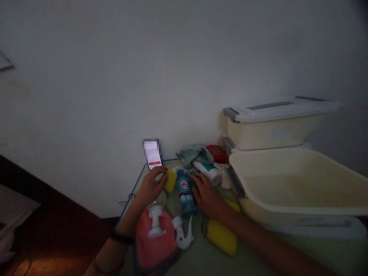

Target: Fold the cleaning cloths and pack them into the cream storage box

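Observation:
My left hand (151, 185) has its thumb and fingers closed at the near-left edge of a small yellow sponge (170, 181). A blue bottle (185, 193) with a printed label lies to the right of that sponge. Beside the bottle is my right hand (206, 193), fingers apart and bent downward, fingertips by a bit of grey-green cloth (190, 174). Whether they touch the bottle is hard to tell. Below my left hand, a white pump head (155, 221) lies over a pink cloth (155, 245). A white spray trigger (183, 234) is close by.
A phone (154, 158) leans against the wall. At the back are a green cloth (197, 154), a red mesh item (216, 153) and a white tube (209, 171). An open cream bin (276, 209) and a lidded box (267, 134) stand right. A yellow item (222, 235) lies under my right forearm.

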`<state>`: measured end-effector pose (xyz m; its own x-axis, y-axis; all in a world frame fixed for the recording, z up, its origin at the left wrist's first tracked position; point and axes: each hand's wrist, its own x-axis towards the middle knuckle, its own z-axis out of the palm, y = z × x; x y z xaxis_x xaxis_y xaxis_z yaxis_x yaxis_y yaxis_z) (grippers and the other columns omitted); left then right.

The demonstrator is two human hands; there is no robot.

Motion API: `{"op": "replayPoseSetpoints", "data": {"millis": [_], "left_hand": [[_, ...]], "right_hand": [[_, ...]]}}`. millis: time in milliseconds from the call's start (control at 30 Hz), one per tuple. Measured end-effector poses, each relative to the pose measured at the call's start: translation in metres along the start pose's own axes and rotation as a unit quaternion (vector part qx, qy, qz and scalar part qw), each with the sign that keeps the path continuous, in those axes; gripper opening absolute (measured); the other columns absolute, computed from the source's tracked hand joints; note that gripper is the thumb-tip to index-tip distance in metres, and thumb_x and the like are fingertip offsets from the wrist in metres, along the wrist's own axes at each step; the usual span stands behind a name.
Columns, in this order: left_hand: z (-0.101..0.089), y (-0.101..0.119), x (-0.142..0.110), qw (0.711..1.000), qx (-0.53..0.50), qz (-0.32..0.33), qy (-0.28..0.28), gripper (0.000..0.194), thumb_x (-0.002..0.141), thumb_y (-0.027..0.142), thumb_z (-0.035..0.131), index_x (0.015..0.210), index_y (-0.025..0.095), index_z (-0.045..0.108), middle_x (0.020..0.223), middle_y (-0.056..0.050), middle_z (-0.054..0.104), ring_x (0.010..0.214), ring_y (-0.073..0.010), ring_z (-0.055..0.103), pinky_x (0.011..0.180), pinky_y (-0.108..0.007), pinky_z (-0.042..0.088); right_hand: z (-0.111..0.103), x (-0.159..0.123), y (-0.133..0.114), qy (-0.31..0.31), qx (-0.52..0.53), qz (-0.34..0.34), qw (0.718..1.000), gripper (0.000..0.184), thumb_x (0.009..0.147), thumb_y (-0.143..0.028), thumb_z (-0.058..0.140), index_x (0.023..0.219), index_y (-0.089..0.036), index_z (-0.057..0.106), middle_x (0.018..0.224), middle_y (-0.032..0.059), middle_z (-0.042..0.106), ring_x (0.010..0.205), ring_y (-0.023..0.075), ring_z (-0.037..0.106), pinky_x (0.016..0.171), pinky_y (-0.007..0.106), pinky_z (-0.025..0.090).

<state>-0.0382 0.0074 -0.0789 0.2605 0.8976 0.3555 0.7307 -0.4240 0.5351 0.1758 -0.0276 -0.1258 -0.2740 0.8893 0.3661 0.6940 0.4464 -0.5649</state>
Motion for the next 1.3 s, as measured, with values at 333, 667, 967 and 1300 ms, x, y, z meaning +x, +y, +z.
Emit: {"op": "replayPoseSetpoints", "data": {"millis": [333, 667, 967, 1300], "left_hand": [[0.012, -0.014, -0.025, 0.983, -0.117, -0.125, 0.070, 0.032, 0.085, 0.034, 0.040, 0.101, 0.016, 0.060, 0.108, -0.009, 0.068, 0.102, -0.0240, 0.062, 0.091, -0.039, 0.047], [0.019, -0.025, -0.028, 0.978, -0.122, -0.153, 0.076, 0.039, 0.087, 0.035, 0.032, 0.114, 0.014, 0.052, 0.120, -0.011, 0.058, 0.115, -0.0244, 0.053, 0.100, -0.042, 0.039], [-0.019, -0.029, -0.036, 0.995, -0.010, -0.089, 0.040, 0.036, 0.080, 0.023, 0.037, 0.109, 0.015, 0.055, 0.116, -0.014, 0.056, 0.111, -0.0270, 0.050, 0.100, -0.048, 0.036], [-0.041, -0.034, -0.054, 0.963, 0.052, -0.078, -0.252, 0.013, 0.068, 0.023, 0.061, 0.079, 0.020, 0.067, 0.092, -0.006, 0.065, 0.089, -0.0237, 0.061, 0.081, -0.035, 0.047]], "right_hand": [[-0.013, -0.015, -0.009, -0.093, 0.015, -0.177, 0.980, 0.048, 0.088, -0.043, 0.047, 0.130, -0.021, 0.049, 0.134, 0.0120, 0.046, 0.127, 0.0253, 0.038, 0.106, 0.047, 0.032], [-0.006, -0.022, -0.017, -0.082, -0.022, -0.110, 0.990, 0.042, 0.085, -0.024, 0.047, 0.123, -0.011, 0.054, 0.135, 0.0164, 0.046, 0.129, 0.0263, 0.037, 0.107, 0.046, 0.032], [0.001, -0.021, -0.011, -0.052, -0.038, -0.124, 0.990, 0.047, 0.080, -0.010, 0.042, 0.126, -0.007, 0.050, 0.133, 0.0182, 0.048, 0.127, 0.0267, 0.040, 0.107, 0.050, 0.035], [-0.002, -0.020, -0.011, -0.070, -0.043, -0.125, 0.989, 0.040, 0.085, -0.016, 0.043, 0.124, -0.008, 0.050, 0.132, 0.0190, 0.045, 0.128, 0.0267, 0.039, 0.106, 0.049, 0.035]]}}
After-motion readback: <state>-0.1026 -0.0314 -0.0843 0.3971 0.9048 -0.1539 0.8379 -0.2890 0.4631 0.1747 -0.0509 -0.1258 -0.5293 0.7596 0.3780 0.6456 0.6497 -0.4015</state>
